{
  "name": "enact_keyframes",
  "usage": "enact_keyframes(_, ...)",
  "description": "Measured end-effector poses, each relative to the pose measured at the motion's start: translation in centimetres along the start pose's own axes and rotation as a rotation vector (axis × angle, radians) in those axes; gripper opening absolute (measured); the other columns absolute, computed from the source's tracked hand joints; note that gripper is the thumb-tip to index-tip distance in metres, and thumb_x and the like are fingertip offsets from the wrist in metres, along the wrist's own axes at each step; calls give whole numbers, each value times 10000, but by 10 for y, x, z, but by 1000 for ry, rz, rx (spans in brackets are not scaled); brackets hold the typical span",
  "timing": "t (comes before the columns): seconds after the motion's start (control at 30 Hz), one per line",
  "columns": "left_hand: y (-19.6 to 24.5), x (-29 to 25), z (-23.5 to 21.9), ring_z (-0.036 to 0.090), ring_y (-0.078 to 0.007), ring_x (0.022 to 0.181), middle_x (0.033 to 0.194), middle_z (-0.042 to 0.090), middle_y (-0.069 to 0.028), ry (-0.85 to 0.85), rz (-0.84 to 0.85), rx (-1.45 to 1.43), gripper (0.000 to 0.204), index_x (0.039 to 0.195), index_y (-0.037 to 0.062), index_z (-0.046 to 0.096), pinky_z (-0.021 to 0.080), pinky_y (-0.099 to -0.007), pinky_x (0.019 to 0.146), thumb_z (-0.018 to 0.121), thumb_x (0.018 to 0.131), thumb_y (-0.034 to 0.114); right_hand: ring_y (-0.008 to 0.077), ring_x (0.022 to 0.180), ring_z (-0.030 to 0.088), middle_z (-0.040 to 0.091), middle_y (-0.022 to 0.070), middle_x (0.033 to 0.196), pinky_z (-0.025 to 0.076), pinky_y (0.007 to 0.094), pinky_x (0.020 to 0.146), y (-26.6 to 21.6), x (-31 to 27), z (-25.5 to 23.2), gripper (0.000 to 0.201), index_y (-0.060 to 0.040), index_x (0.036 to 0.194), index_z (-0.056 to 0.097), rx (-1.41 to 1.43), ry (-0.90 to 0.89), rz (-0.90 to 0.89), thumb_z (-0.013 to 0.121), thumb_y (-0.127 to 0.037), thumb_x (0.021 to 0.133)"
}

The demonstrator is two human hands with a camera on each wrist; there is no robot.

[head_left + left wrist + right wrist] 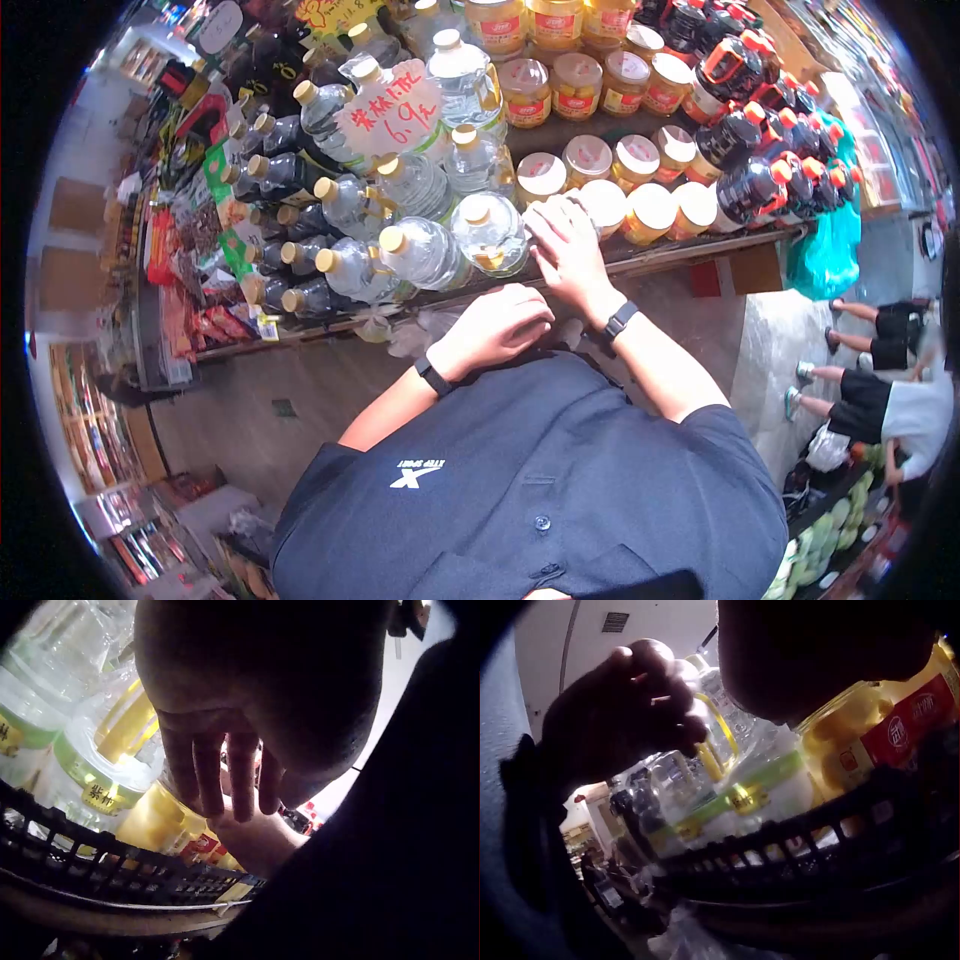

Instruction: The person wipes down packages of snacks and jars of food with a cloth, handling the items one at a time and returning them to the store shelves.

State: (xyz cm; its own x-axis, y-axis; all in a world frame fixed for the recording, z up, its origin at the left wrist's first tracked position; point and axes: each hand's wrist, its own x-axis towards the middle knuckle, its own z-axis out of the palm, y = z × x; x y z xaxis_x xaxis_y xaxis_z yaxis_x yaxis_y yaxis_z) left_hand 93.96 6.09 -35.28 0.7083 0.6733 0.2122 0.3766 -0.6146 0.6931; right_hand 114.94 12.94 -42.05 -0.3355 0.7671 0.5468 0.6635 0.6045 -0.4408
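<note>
Closest to me is the person's dark shirt, and just past it the left hand [497, 325], hanging short of the shelf edge [690, 250] with its fingers loosely bent and nothing in them. The left wrist view agrees — fingers [225, 772] dangling free above the black wire rim [112, 862], touching nothing.

A little beyond, the right hand [567, 250] has crossed that rim and lies on top of a white-lidded jar [604, 205] in the front row, right beside the clear handled jug [490, 235] that sits at the shelf's front. Its fingers are spread over the lid; whether they actually clasp the jar or only rest on it, I cannot tell — the right wrist view is too dark and close, showing only the palm over yellow fruit jars [870, 727] with red labels.

So as far as I can judge, the work is at its very start: the jar is reached for but stands in its row with its neighbours, not lifted clear of the shelf. Taking hold and bringing it out remains.

Behind the front row, more pale-lidded jars climb the shelf. To the left of them stand the clear jugs under a handwritten price card [390, 110], to the right the dark bottles with red caps [760, 160].
</note>
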Motion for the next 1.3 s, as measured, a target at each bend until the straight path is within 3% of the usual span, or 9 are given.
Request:
enact_keyframes(0.27, 4, 33, 16, 659, -366, 1273, 1365, 665, -148, 172, -210, 29, 245, 1191, 51, 725, 549, -452, 1087, 793, 968, 128, 375, 1425, 622, 714, 114, 1454, 467, 538, 1233, 27, -6, -15, 496, -130, 1388, 749, 202, -38, -43, 789, -135, 894)
enact_keyframes(0.33, 1, 40, 15, 659, -372, 1270, 1359, 664, -155, 190, -182, 34, 237, 1183, 48, 725, 549, -457, 1085, 792, 968, 125, 337, 1342, 695, 782, 84, 1353, 544, 483, 1160, 35, -3, -16, 460, -144, 1293, 815, 278, -15, -47, 813, -74, 838)
enact_keyframes(0.53, -14, 57, 13, 657, -384, 1230, 1299, 652, -165, 179, -129, -2, 197, 1110, 37, 699, 545, -472, 1053, 802, 954, 99, 330, 1278, 727, 811, 77, 1262, 576, 462, 1108, 48, 6, -19, 465, -147, 1249, 825, 410, -114, 36, 880, -96, 790)
enact_keyframes(0.83, -26, 70, -9, 643, -369, 1220, 1281, 645, -155, 86, 4, -138, 218, 1121, 51, 690, 541, -469, 1052, 812, 946, 97, 344, 1225, 742, 805, 120, 1231, 591, 448, 1047, 35, 22, -21, 427, -116, 1239, 796, 409, -78, 180, 872, -152, 820)
enact_keyframes(1.0, -25, 79, -4, 635, -377, 1228, 1315, 624, -162, 151, -2, -6, 268, 1154, 52, 687, 537, -476, 1059, 828, 936, 118, 355, 1220, 744, 791, 146, 1246, 592, 456, 1041, 43, 40, -26, 434, -92, 1236, 777, 457, -135, 114, 858, -121, 811)
enact_keyframes(1.1, -19, 87, -2, 629, -380, 1258, 1391, 595, -178, 177, -61, -56, 337, 1223, 51, 679, 535, -472, 1071, 836, 932, 116, 368, 1252, 725, 788, 158, 1234, 569, 473, 1081, 54, 68, -34, 416, -77, 1229, 766, 435, -67, -34, 841, -118, 822)
enact_keyframes(1.17, -10, 89, 12, 620, -383, 1303, 1493, 549, -203, 362, -171, -14, 467, 1359, 58, 644, 529, -463, 1095, 834, 935, 102, 373, 1267, 703, 770, 154, 1263, 550, 469, 1110, 70, 87, -24, 409, -63, 1246, 753, 453, -95, -114, 799, -92, 841)
enact_keyframes(1.2, -9, 94, 25, 595, -397, 1367, 1574, 501, -224, 429, -265, -82, 618, 1496, 70, 573, 519, -460, 1121, 835, 937, 104, 364, 1295, 669, 743, 145, 1310, 537, 450, 1119, 88, 89, -9, 433, -46, 1266, 742, 378, -270, -73, 762, -56, 833)
enact_keyframes(1.3, -16, 100, 40, 500, -461, 1490, 1633, 450, -256, 435, -300, 92, 742, 1616, 101, 484, 468, -502, 1203, 819, 955, 144, 344, 1351, 620, 723, 144, 1348, 506, 435, 1152, 95, 94, -10, 419, -35, 1274, 739, 349, -286, -195, 712, -73, 857)
